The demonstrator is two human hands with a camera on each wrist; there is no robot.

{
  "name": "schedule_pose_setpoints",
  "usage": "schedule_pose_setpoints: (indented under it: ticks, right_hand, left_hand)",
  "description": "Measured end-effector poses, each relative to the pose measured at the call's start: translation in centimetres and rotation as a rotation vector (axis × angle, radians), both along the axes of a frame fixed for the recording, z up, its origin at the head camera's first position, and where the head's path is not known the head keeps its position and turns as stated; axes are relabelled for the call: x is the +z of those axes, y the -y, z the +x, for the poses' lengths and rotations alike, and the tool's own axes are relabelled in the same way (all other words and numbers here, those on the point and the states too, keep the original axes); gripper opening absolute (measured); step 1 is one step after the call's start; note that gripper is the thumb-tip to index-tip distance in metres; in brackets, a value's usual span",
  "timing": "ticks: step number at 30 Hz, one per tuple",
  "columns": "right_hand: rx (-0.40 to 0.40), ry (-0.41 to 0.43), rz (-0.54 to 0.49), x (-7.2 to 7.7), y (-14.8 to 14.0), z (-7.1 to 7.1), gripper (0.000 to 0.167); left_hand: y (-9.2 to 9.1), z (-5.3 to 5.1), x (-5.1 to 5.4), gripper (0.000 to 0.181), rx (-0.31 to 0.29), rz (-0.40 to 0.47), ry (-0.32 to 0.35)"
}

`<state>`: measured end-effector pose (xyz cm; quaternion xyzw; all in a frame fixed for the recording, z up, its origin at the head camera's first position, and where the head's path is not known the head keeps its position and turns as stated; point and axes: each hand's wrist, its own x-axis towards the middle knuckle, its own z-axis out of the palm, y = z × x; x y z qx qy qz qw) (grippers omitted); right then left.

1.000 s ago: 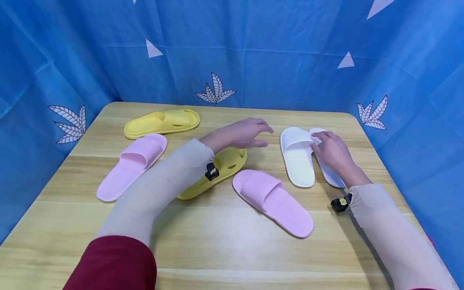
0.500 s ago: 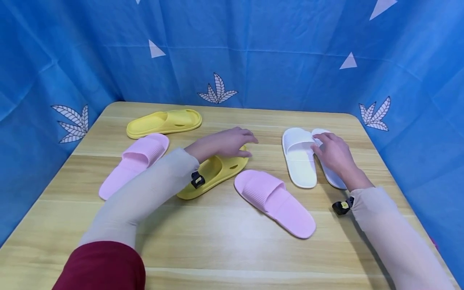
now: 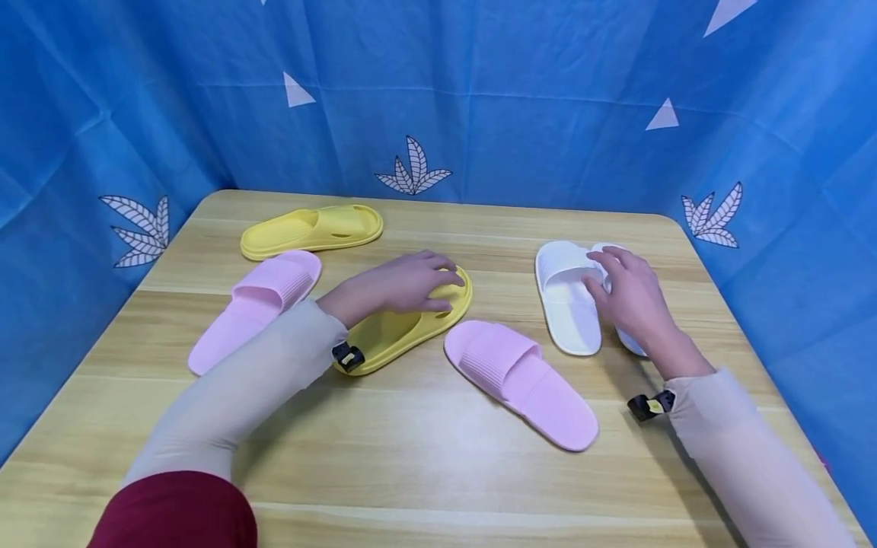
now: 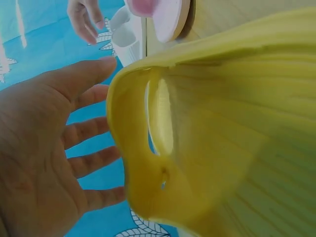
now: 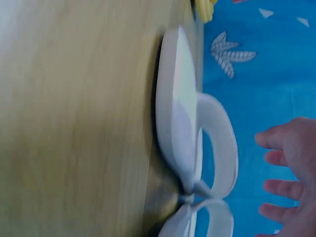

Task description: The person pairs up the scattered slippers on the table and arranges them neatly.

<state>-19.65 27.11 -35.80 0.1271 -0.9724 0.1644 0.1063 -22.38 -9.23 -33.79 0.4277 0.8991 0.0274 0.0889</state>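
Head view: we judge white slippers (image 3: 574, 321) paired, yellow slippers (image 3: 311, 231) and pink slippers (image 3: 521, 384) not (left hand (image 3: 406, 284) and right hand (image 3: 632, 301) loose, empty).

The central pink slipper (image 3: 521, 384) obstructs; nearer table (image 3: 384, 464) leaves passage.

Left arm (image 3: 226, 399), clad in an off-white tubular fabric sleeve (image 3: 274, 361) with a dark-red fabric sleeve (image 3: 174, 514) above it, slants inward. Left grip (image 3: 403, 285), a bare hand: back uppermost, fingers (image 4: 89, 132) spread and slightly bent, thumb (image 4: 91, 73) apart. Right arm (image 3: 757, 464), likewise off-white-sleeved, rises from the lower right. Right grip (image 3: 633, 301), a bare hand: directed forward, fingers relaxed and separated, thumb inward. The two grips lie well apart.
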Motion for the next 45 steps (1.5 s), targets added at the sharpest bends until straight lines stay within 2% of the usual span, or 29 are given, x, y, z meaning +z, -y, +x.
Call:
schedule_pose_setpoints:
  ticks: [3, 8, 14, 18, 24, 32, 38, 45]
  right_hand:
    - [0.037, -0.051, -0.023, 0.0, 1.0, 0.7, 0.041]
    - [0.146, -0.133, -0.081, -0.3, 2.5, 2.0, 0.041]
    - [0.239, -0.131, -0.102, -0.3, 4.1, 3.6, 0.043]
    - [0.289, -0.124, -0.104, -0.2, 5.2, 4.2, 0.045]
    - [0.340, -0.083, -0.109, -0.3, 6.6, 4.4, 0.044]
    - [0.393, 0.000, -0.077, 0.1, 8.4, 4.8, 0.049]
    - [0.444, -0.004, -0.031, 1.2, 9.5, 5.0, 0.053]
    - [0.478, -0.003, -0.008, 2.4, 11.9, 4.3, 0.056]
  left_hand:
    - [0.6, 0.4, 0.1, 0.051, -0.008, 0.005, -0.022]
    - [1.6, 1.2, 0.0, 0.052, 0.003, 0.037, -0.043]
    - [2.8, 2.3, -0.9, 0.050, 0.003, 0.100, -0.094]
    - [3.5, 3.1, -1.1, 0.051, 0.025, 0.131, -0.095]
    - [4.0, 3.8, -1.2, 0.052, 0.052, 0.150, -0.088]
    - [4.6, 4.6, -2.0, 0.051, 0.072, 0.173, -0.090]
    - [5.1, 4.6, -2.4, 0.053, 0.072, 0.165, -0.097]
    - [6.1, 4.4, -2.2, 0.054, 0.087, 0.190, -0.086]
